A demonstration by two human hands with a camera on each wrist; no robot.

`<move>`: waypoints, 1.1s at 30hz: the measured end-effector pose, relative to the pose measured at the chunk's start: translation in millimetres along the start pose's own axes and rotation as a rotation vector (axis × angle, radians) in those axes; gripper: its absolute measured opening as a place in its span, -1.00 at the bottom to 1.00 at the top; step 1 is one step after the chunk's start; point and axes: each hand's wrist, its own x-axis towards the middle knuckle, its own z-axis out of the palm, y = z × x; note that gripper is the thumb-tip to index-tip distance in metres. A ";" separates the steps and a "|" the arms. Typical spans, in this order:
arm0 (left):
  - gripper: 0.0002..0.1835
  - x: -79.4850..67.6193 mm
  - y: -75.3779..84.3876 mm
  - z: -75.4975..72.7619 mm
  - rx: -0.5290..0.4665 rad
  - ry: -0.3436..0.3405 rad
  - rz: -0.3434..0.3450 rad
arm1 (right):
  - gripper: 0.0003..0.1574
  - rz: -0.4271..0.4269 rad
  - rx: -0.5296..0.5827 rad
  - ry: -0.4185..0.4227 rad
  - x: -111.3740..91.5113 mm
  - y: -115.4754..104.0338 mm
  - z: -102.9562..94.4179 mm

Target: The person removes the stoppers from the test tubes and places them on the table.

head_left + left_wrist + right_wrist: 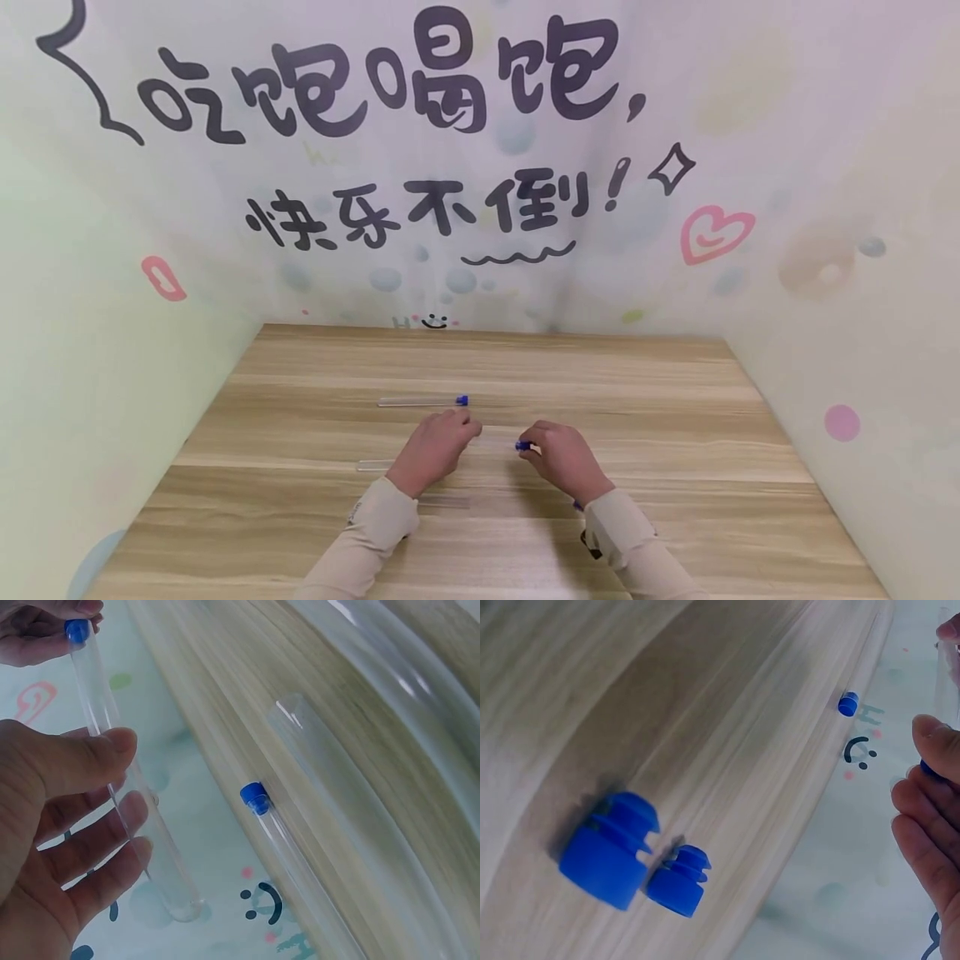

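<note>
My left hand (435,450) grips a clear test tube (176,874) between thumb and fingers, its rounded end pointing away from my right hand. At the tube's other end, my right hand (566,457) pinches a blue stopper (76,631). In the left wrist view the stopper sits at the tube's mouth; how deep it goes is unclear. Beyond my hands, a second test tube (412,402) lies on the table with a blue stopper (462,401) in its end. An uncapped tube (373,466) lies partly hidden behind my left wrist.
Two loose blue stoppers, a larger-looking near one (611,851) and another (680,881), rest on the wooden table (660,400). Another clear tube (447,502) lies near my left sleeve. A printed curtain (480,283) hangs behind the table.
</note>
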 end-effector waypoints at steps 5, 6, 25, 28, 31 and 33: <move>-0.81 -0.7 -0.5 -0.7 -0.002 0.017 0.002 | -0.81 0.009 0.015 0.039 -0.3 -0.5 4.4; -0.81 -0.9 -0.5 -0.7 -0.002 0.021 0.004 | -0.81 0.011 0.015 0.046 -0.5 -0.5 5.4; -0.87 -1.3 -0.1 1.5 -0.047 0.005 0.000 | -0.80 0.103 0.027 0.145 -1.0 -4.1 15.6; -0.86 -1.5 0.0 1.8 -0.055 -0.004 -0.006 | -0.80 0.115 0.030 0.153 -0.8 -4.3 16.0; -0.86 -1.8 0.0 1.6 -0.068 -0.012 -0.011 | -0.81 0.119 0.033 0.148 -0.7 -4.3 15.8; -0.86 -1.8 -0.4 1.8 -0.071 -0.017 -0.013 | -0.81 0.121 0.036 0.140 -0.7 -4.3 15.2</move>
